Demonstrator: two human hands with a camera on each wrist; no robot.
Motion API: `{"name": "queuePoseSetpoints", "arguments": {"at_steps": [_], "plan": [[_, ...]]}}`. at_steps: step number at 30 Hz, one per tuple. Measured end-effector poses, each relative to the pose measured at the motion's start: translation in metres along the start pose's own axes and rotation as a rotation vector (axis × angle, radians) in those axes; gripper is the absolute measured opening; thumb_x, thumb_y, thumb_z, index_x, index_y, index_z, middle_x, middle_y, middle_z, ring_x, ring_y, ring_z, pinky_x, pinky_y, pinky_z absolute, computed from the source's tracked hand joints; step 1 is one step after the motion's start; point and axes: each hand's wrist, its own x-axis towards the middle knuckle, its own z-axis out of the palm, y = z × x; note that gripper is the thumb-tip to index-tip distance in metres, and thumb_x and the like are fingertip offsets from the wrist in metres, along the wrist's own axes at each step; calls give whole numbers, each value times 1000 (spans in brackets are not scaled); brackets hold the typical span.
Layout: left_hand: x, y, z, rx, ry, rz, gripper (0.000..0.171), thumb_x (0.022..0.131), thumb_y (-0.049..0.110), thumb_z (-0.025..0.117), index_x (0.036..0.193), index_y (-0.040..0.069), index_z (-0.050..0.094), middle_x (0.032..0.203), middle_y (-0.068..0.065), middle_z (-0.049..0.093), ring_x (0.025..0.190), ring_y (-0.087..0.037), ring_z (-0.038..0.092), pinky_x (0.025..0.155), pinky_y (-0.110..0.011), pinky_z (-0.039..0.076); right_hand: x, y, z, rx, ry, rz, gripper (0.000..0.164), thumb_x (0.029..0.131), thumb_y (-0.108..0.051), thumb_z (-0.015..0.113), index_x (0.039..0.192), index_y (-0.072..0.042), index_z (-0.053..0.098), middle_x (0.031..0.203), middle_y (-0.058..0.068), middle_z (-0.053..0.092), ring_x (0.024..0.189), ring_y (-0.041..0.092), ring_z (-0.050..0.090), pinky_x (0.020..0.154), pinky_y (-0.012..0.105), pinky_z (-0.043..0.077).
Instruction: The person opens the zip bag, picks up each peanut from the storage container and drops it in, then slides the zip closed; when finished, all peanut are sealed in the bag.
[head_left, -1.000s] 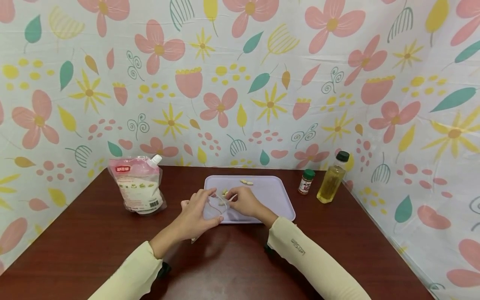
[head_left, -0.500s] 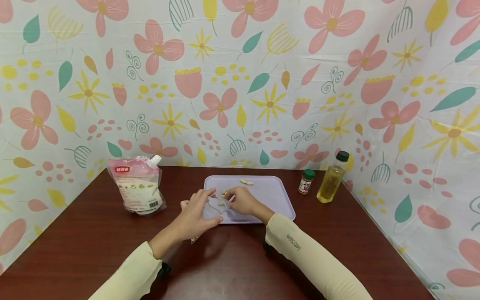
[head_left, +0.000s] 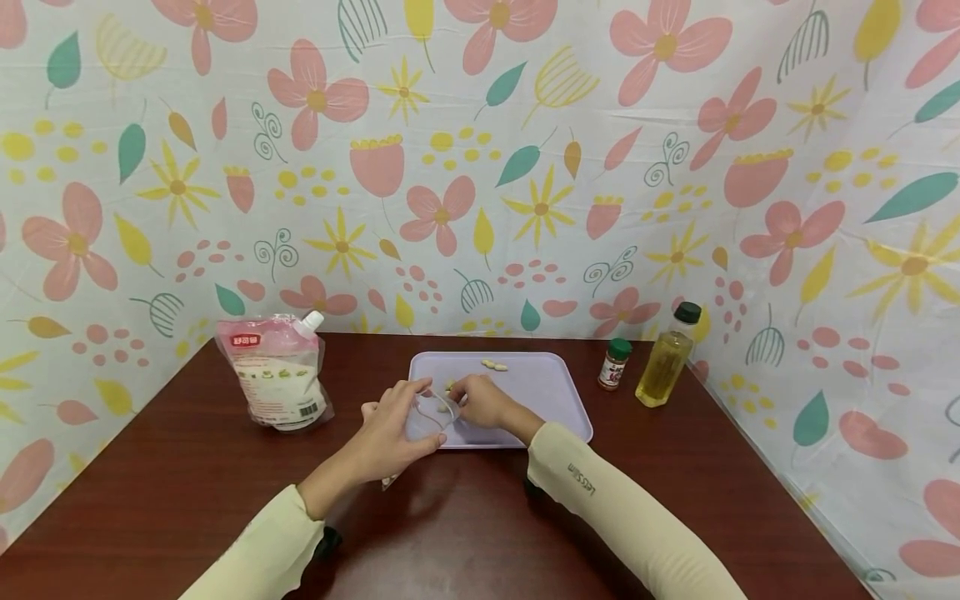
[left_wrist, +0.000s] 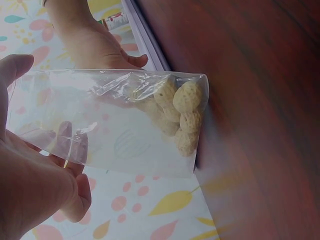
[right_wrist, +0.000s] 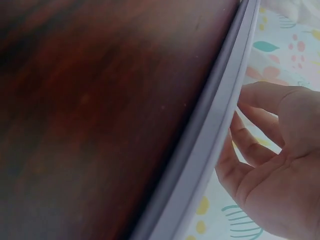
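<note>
My left hand (head_left: 386, 427) grips a clear plastic bag (left_wrist: 120, 95) near its wide mouth, thumb and fingers spread around it. Several peanuts in their shells (left_wrist: 187, 120) lie at the bag's bottom. On the lilac tray (head_left: 542, 400) rest a few more unshelled peanuts (head_left: 494, 365) toward the back. My right hand (head_left: 483, 400) reaches down over the tray's left part, right beside the bag's mouth and close to another peanut (head_left: 450, 385). Its fingers (right_wrist: 255, 150) bend toward the tray in the right wrist view; the rim hides their tips, so I cannot tell if they pinch anything.
A pink-and-white spout pouch (head_left: 277, 375) stands on the dark wooden table (head_left: 480, 525) at left. To the tray's right are a green-capped spice jar (head_left: 612, 367) and a bottle of yellow oil (head_left: 663, 367). A flower-patterned sheet (head_left: 480, 167) hangs behind.
My right hand has drawn slightly left and lower at the tray, and its forearm has shifted a little left. The left hand and bag have stayed almost still.
</note>
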Motion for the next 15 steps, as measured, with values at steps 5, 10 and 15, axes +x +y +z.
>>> {"name": "queuePoseSetpoints", "arguments": {"at_steps": [5,10,15], "plan": [[0,0,-1,7,2,-2,74,82,32,78,143,7,45,126,-4,54,115,-28,51,81,-47,24,1,0,1,-21,-15,4,16,80,5,70,93,-3,77,92,5,73,83,13,64,72,27,53],[1,0,0,15,4,0,74,81,32,78,143,7,45,126,-4,55,115,-27,51,81,-47,25,3,0,2,-72,-6,-12,13,79,2,72,87,-7,75,87,2,72,76,11,59,70,27,51],[1,0,0,13,0,-2,74,82,32,78,143,6,45,126,-5,55,115,-27,51,81,-48,26,4,-1,3,-116,-16,7,9,79,-2,73,84,-9,75,82,-1,71,71,10,55,66,26,48]]}}
